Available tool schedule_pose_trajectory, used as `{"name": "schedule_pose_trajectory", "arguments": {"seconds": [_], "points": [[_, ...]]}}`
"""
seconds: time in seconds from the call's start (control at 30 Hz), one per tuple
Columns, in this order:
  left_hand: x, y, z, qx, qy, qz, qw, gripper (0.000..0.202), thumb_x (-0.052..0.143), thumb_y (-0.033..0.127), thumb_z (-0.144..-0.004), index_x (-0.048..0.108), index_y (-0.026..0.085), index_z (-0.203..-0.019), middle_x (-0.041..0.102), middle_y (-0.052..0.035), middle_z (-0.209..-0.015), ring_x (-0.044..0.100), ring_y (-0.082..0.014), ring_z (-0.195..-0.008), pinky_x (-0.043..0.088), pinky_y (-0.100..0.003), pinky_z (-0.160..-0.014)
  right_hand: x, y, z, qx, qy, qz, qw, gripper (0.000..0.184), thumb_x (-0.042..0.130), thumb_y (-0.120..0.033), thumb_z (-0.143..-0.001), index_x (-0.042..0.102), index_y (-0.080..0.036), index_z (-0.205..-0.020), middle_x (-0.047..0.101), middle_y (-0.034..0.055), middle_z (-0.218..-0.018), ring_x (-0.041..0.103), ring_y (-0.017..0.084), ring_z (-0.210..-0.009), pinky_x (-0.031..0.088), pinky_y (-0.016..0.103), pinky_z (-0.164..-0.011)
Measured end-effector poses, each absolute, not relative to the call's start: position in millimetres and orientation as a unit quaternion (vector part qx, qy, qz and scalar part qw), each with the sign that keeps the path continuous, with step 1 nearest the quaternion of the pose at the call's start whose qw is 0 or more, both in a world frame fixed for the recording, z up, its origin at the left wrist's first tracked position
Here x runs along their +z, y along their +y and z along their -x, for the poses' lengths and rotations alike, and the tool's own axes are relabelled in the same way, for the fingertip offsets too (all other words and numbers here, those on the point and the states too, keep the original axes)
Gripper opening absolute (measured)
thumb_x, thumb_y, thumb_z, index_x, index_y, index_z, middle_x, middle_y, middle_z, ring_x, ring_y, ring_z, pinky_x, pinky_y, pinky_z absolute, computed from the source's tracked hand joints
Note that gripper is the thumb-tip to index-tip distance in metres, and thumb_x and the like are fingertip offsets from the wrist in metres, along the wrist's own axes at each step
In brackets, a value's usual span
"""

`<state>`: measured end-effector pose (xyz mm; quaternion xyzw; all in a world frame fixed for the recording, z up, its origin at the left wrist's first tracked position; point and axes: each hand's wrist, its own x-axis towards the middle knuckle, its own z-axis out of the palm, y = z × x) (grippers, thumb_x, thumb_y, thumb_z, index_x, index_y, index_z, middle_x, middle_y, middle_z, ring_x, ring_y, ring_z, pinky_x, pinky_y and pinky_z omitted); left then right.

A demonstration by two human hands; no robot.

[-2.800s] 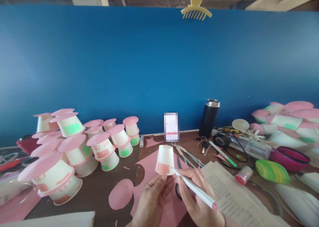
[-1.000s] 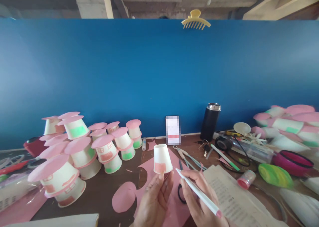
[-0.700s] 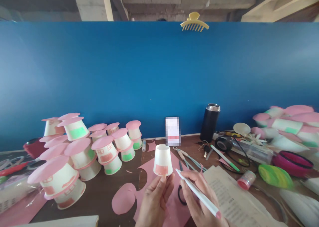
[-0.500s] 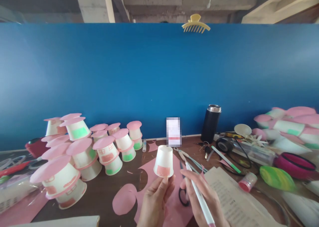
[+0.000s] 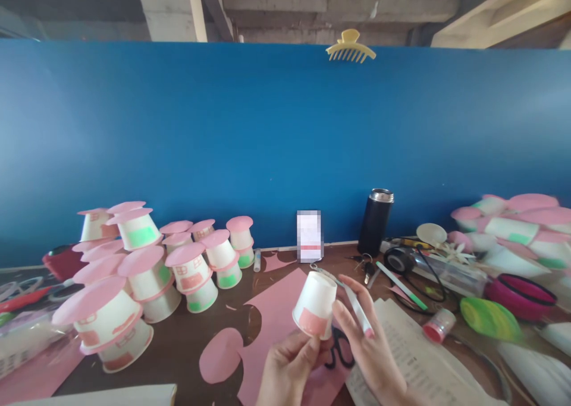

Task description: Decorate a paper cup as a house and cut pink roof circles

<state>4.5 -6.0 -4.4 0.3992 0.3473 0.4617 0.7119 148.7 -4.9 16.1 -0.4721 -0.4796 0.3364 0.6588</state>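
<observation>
An upside-down white paper cup point(image 5: 317, 293) with a pink painted patch near its rim is pinched by the rim in my left hand point(image 5: 292, 361). My right hand point(image 5: 372, 334) grips a white marker point(image 5: 357, 309) with a pink end, close to the cup's right side. Whether the marker's tip touches the cup is hidden. Beneath the hands lies a cut pink paper sheet point(image 5: 272, 334), and black-handled scissors point(image 5: 342, 349) rest on it, partly covered. A round pink paper piece point(image 5: 222, 355) is left of the sheet.
Stacked cups with pink paper roofs point(image 5: 187, 269) stand at left. More roofed cups point(image 5: 513, 230) are heaped at far right. A black thermos point(image 5: 376, 224), keys point(image 5: 368, 266), a green-tipped marker point(image 5: 401, 285), a printed paper point(image 5: 401, 346) and a blurred phone-like screen point(image 5: 308, 233) surround the hands.
My left hand has moved the cup right and tilted it. My right hand has turned the marker and brought it up beside the cup.
</observation>
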Motion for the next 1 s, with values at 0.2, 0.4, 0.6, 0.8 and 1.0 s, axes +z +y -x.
{"name": "schedule_pose_trajectory", "arguments": {"seconds": [0.2, 0.4, 0.6, 0.8, 1.0], "points": [[-9, -10, -12, 0.442, 0.276, -0.383, 0.762, 0.035, 0.084, 0.046, -0.068, 0.08, 0.012, -0.077, 0.07, -0.0086, -0.071, 0.062, -0.0201, -0.073, 0.048, -0.035, -0.083, 19, -7, -149, 0.37, -0.436, 0.512, 0.641, 0.05, 0.066, -0.054, -0.084, 0.055, -0.024, -0.122, 0.072, 0.0077, -0.11, 0.072, 0.025, -0.09, 0.06, 0.034, -0.079], [2, -15, -12, 0.403, 0.123, -0.23, 0.877, 0.028, 0.084, 0.019, -0.07, 0.076, 0.02, -0.098, 0.07, -0.0045, -0.088, 0.063, -0.0158, -0.083, 0.042, -0.034, -0.098, 11, -5, -151, 0.338, -0.43, 0.535, 0.644, 0.053, 0.069, -0.054, -0.081, 0.062, -0.023, -0.123, 0.073, 0.0068, -0.106, 0.07, 0.027, -0.094, 0.058, 0.031, -0.071], [-12, -4, -9, 0.42, 0.172, -0.301, 0.839, 0.034, 0.057, 0.047, -0.089, 0.075, 0.021, -0.102, 0.072, -0.0086, -0.094, 0.063, -0.0196, -0.091, 0.049, -0.029, -0.083, 6, -8, -146, 0.356, -0.452, 0.537, 0.617, 0.049, 0.063, -0.057, -0.086, 0.059, -0.026, -0.123, 0.071, 0.0045, -0.109, 0.066, 0.026, -0.103, 0.056, 0.033, -0.083], [-5, -2, -9, 0.399, 0.159, -0.38, 0.82, 0.048, 0.043, 0.05, -0.092, 0.074, 0.02, -0.113, 0.071, -0.0117, -0.095, 0.062, -0.0266, -0.102, 0.051, -0.032, -0.076, 5, -11, -142, 0.34, -0.512, 0.534, 0.581, 0.042, 0.056, -0.055, -0.091, 0.053, -0.027, -0.122, 0.068, 0.0043, -0.117, 0.064, 0.025, -0.111, 0.055, 0.03, -0.088], [2, -2, -5, 0.4, 0.114, -0.145, 0.898, 0.04, 0.059, 0.048, -0.089, 0.072, 0.019, -0.114, 0.072, -0.0103, -0.113, 0.065, -0.022, -0.1, 0.047, -0.03, -0.089, -1, -8, -142, 0.247, -0.572, 0.538, 0.569, 0.035, 0.05, -0.046, -0.096, 0.052, -0.026, -0.125, 0.065, 0.0063, -0.12, 0.06, 0.026, -0.119, 0.053, 0.034, -0.093]]}}
